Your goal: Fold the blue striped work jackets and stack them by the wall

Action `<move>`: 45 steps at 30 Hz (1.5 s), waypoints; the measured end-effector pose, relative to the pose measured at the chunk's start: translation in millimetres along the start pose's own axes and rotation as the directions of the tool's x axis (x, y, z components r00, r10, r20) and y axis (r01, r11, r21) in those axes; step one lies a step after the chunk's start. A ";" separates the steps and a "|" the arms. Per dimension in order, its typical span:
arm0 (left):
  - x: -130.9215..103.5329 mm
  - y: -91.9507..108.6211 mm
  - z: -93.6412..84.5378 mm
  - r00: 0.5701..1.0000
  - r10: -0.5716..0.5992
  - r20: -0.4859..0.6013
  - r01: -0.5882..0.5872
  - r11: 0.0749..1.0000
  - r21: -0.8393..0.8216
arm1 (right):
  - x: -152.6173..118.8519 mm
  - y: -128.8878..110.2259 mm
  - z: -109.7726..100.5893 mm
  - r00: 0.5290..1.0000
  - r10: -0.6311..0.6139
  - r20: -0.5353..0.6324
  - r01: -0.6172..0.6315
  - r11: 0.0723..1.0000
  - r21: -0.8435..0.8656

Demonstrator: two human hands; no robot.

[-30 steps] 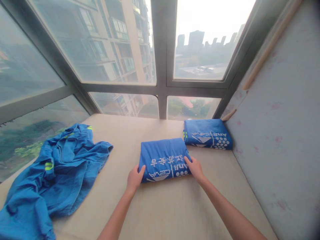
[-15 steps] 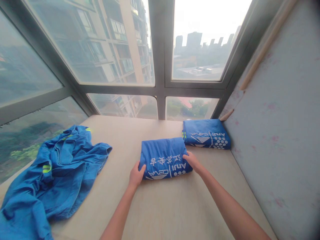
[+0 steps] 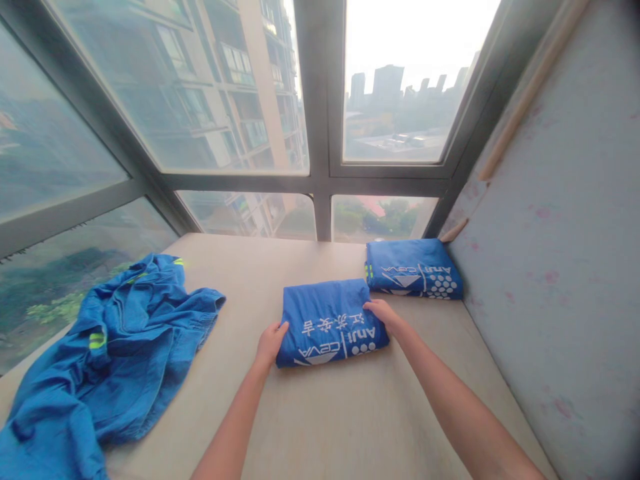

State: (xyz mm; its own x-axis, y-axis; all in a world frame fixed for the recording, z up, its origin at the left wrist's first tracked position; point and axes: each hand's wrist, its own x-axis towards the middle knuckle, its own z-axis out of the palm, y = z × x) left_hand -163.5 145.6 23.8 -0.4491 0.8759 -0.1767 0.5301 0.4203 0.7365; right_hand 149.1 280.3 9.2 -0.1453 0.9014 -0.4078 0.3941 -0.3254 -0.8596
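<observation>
A folded blue work jacket (image 3: 327,307) with white lettering lies in the middle of the wooden surface, its print upside down to me. My left hand (image 3: 271,343) grips its left edge, thumb on top and the other fingers hidden at the side. On the opposite edge, my right hand (image 3: 384,316) is closed the same way, with its thumb over the cloth. Just beyond my right hand, a second folded blue jacket (image 3: 413,260) with similar print sits against the wall. A loose, crumpled blue jacket (image 3: 135,360) with yellow strips spreads over the left side.
The pale wooden surface (image 3: 240,267) ends at grey-framed windows (image 3: 320,180) at the back and left. A wall (image 3: 560,267) with a faint flower pattern bounds the right side. A wooden strip (image 3: 530,93) runs along that wall.
The folded jacket between my hands has come slightly nearer to me and lies a little flatter. My hands have stayed on its two edges.
</observation>
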 end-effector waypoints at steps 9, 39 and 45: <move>-32.7 17.3 0.6 0.987 -0.055 -0.148 0.117 0.884 0.453 | -38.8 10.6 5.4 0.937 -0.128 -0.325 -0.084 0.821 -0.565; 43.1 224.0 130.8 0.974 0.220 -0.047 -0.197 0.736 -0.647 | -34.9 -48.7 -226.0 0.456 -0.690 -0.562 0.274 0.710 -0.649; 114.4 265.1 202.1 0.969 0.245 0.022 -0.192 0.812 -0.551 | 38.2 -36.4 -266.9 0.664 -0.499 -0.557 -0.046 0.716 -0.697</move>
State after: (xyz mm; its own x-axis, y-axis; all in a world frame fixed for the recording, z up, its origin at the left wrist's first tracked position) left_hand 71.0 405.1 66.9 -0.2897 0.9571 -0.0057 0.1207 0.0425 0.9918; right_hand 371.4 402.8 107.1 0.2120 0.9201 0.3293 0.9212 -0.0756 -0.3816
